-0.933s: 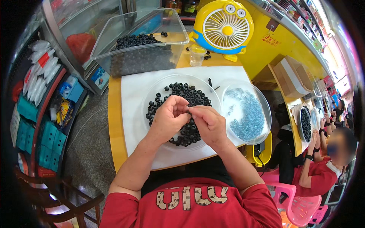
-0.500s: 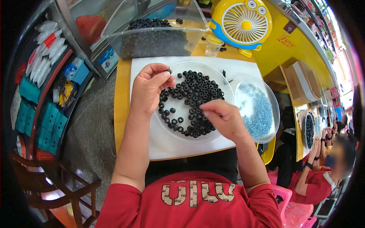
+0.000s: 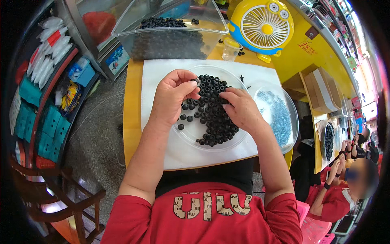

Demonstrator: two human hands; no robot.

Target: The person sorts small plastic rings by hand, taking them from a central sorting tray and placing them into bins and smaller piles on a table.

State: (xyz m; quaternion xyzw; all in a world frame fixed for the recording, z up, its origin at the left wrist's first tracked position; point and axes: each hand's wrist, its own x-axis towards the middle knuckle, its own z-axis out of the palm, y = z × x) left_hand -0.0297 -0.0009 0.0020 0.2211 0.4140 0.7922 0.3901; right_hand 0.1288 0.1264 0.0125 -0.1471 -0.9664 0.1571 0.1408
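Observation:
A shallow clear round tray [image 3: 187, 135] lies on a white mat, with a heap of black round beads [image 3: 215, 124] spread over its middle and right. At the tray's upper left, my left hand [image 3: 172, 97] pinches a black bead [image 3: 196, 81] between thumb and forefinger. My right hand [image 3: 244, 110] rests over the heap's right side, thumb and fingers apart, fingertips at the beads. Part of the heap lies hidden beneath it. A second round clear tray [image 3: 295, 122] holding small pale-blue beads [image 3: 280, 122] stands to the right.
Behind the trays stands a large clear bin [image 3: 170, 30] of black beads. A small clear cup [image 3: 230, 51] and a yellow-blue fan [image 3: 264, 30] are at the back right. Shelves [image 3: 48, 81] flank the left side. Another person [image 3: 329, 203] sits at the right.
My left hand has shifted right, still pinching the black bead. My right hand has risen toward the heap's upper right. The beads at the left have been drawn inward, baring more of the tray.

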